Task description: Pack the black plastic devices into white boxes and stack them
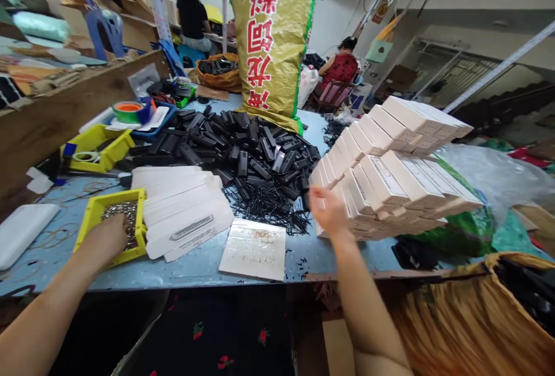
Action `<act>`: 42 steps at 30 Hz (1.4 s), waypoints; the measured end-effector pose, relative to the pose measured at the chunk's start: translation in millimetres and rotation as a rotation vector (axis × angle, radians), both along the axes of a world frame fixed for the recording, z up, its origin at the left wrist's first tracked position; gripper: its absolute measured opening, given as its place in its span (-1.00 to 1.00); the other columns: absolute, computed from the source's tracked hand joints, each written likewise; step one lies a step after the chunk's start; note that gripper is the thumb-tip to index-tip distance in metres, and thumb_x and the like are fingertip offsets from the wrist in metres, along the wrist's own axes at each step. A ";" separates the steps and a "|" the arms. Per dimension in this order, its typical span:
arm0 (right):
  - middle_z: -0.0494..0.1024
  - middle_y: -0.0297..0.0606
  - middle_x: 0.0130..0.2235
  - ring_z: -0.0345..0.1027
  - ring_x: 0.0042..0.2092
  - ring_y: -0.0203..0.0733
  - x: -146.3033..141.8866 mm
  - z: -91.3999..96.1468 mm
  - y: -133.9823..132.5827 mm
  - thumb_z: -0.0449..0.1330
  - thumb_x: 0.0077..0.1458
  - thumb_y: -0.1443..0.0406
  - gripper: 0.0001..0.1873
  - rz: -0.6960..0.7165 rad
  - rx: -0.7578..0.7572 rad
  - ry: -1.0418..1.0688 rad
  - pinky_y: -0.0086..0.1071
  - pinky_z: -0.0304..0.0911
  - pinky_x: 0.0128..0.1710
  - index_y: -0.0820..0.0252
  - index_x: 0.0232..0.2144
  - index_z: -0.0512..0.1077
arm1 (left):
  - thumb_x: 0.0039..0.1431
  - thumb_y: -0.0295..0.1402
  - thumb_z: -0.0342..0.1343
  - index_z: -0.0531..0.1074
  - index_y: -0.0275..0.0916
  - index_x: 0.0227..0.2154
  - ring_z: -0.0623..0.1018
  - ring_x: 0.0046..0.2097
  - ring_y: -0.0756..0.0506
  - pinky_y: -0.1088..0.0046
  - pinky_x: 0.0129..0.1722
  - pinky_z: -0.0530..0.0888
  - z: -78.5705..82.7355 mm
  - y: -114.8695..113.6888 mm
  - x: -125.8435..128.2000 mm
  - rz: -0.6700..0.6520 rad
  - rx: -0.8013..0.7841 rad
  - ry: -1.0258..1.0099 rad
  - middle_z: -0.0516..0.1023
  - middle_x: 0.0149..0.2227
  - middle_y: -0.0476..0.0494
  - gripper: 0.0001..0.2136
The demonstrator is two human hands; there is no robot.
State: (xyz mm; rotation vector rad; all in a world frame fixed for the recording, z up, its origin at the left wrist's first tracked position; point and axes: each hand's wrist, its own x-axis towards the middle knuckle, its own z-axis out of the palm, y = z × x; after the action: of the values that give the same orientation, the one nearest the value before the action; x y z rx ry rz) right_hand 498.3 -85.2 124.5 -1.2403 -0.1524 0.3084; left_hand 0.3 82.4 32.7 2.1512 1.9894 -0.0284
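Note:
My left hand (106,238) reaches into a yellow bin (91,214) of small shiny metal pieces (130,209). Its fingers are curled down among them, and what they pinch is hidden. Blurred by motion, my right hand (328,208) is between the right edge of a heap of black plastic casings (243,153) and stacked white boxes (390,185). A black casing (304,184) is right at its fingertips; whether it is held I cannot tell. Between my hands lie flat printed white cartons (184,211), thin black pieces (269,205) and a white square pad (254,249) with a glossy, stained top.
A tall gold woven sack (273,46) stands behind the heap. Another yellow bin (102,147) and tape rolls (130,111) sit at the left, near a wooden board (87,84). An orange cloth-lined container (468,312) is at the lower right. People sit farther back.

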 end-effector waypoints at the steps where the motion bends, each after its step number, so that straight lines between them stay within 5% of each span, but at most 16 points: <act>1: 0.58 -0.26 -0.28 0.42 -0.12 -0.36 -13.7 -22.3 21.0 0.16 0.07 0.34 -0.85 0.145 -0.144 -0.153 -0.55 0.31 -0.11 0.30 -0.48 0.49 | 0.14 -0.36 -0.16 0.22 -0.21 -0.46 0.50 -0.23 -0.18 0.27 -0.17 0.45 6.0 -4.0 1.0 0.034 0.025 -0.026 0.41 -0.45 -0.02 -0.88; 2: 0.57 -0.20 -0.24 0.40 -0.07 -0.28 -23.2 -41.6 40.0 0.23 -0.02 0.38 -0.93 0.255 -0.311 -0.302 -0.46 0.27 -0.01 0.31 -0.42 0.50 | 0.15 -0.33 -0.15 0.25 -0.21 -0.42 0.50 -0.24 -0.17 0.27 -0.17 0.45 12.2 -9.1 1.5 0.075 0.052 -0.078 0.42 -0.43 -0.01 -0.87; 4: 0.56 -0.05 -0.18 0.37 0.00 -0.07 -29.7 -70.0 65.9 0.31 -0.17 0.46 -0.78 0.385 -0.595 -0.497 -0.20 0.18 0.11 0.32 -0.35 0.50 | 0.14 -0.24 -0.10 0.34 -0.17 -0.31 0.50 -0.24 -0.16 0.22 -0.15 0.45 22.1 -23.2 2.4 0.146 0.102 -0.259 0.46 -0.39 0.02 -0.83; 6: 0.53 0.07 -0.14 0.34 0.01 0.07 -24.0 -86.0 71.3 0.31 -0.22 0.45 -0.69 0.403 -0.700 -0.557 -0.06 0.12 0.11 0.36 -0.30 0.48 | 0.06 -0.13 0.03 0.41 -0.15 -0.27 0.52 -0.24 -0.16 0.18 -0.10 0.45 24.6 -42.5 7.3 0.218 0.089 -0.582 0.51 -0.36 0.04 -0.74; 10: 0.49 0.03 -0.10 0.37 -0.06 0.01 -17.4 -98.4 35.0 0.26 -0.13 0.26 -0.55 0.369 -0.644 -0.529 -0.11 0.20 0.01 0.33 -0.14 0.40 | -0.29 -0.05 0.34 0.47 -0.25 -0.34 0.56 -0.27 -0.16 0.24 -0.14 0.50 11.4 -89.3 47.0 0.399 -0.191 -1.353 0.58 -0.35 -0.10 -0.54; 13: 0.51 -0.15 -0.19 0.39 -0.16 -0.11 -50.6 -95.7 2.9 0.27 -0.14 0.14 -0.54 0.420 -0.305 -0.316 -0.17 0.25 -0.04 0.24 -0.17 0.37 | -0.33 -0.12 0.41 0.49 -0.28 -0.39 0.56 -0.35 -0.09 0.32 -0.22 0.52 2.8 -117.6 101.0 0.446 -0.436 -1.584 0.58 -0.38 -0.14 -0.56; 18: 0.42 -0.40 -0.35 0.37 -0.29 -0.24 -151.8 -64.4 -7.4 0.14 0.00 0.18 -0.79 0.610 0.206 0.036 -0.13 0.30 -0.11 0.08 -0.28 0.27 | -0.16 -0.16 0.35 0.51 -0.29 -0.42 0.51 -0.38 -0.03 0.40 -0.25 0.47 3.5 -135.6 171.8 0.172 -0.628 -1.655 0.53 -0.45 -0.08 -0.69; 22: 0.25 -0.47 -0.46 0.22 -0.42 -0.35 -193.7 -49.7 8.2 0.11 0.04 0.20 -0.85 0.454 0.295 0.092 -0.34 0.32 -0.28 0.08 -0.35 0.21 | -0.11 -0.24 0.32 0.46 -0.27 -0.37 0.48 -0.38 -0.01 0.43 -0.29 0.43 8.1 -135.7 181.6 0.076 -0.514 -1.650 0.50 -0.45 -0.04 -0.73; 35: 0.12 -0.48 -0.48 0.12 -0.50 -0.39 -194.8 -57.1 15.2 0.10 -0.05 0.15 -0.76 0.322 0.296 0.342 -0.49 0.24 -0.49 0.09 -0.40 0.11 | -0.12 -0.32 0.33 0.19 -0.20 -0.47 0.45 -0.38 0.02 0.46 -0.26 0.39 7.5 -156.6 198.6 0.185 -0.356 -1.841 0.43 -0.48 0.06 -0.65; 42: 0.12 -0.48 -0.50 0.13 -0.51 -0.38 -192.7 -56.3 9.9 0.10 -0.08 0.14 -0.76 0.378 0.321 0.424 -0.48 0.25 -0.50 0.08 -0.43 0.11 | 0.00 -0.33 0.27 0.20 -0.18 -0.47 0.47 -0.33 -0.02 0.39 -0.21 0.41 3.5 -165.9 198.0 -0.030 -0.139 -1.805 0.43 -0.45 0.02 -0.72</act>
State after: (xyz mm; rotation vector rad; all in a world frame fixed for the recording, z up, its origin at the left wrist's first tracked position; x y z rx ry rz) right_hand 305.6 -75.3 68.2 -0.8011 -0.0647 0.8334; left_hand 198.2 -83.5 36.2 1.0515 0.7400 1.1964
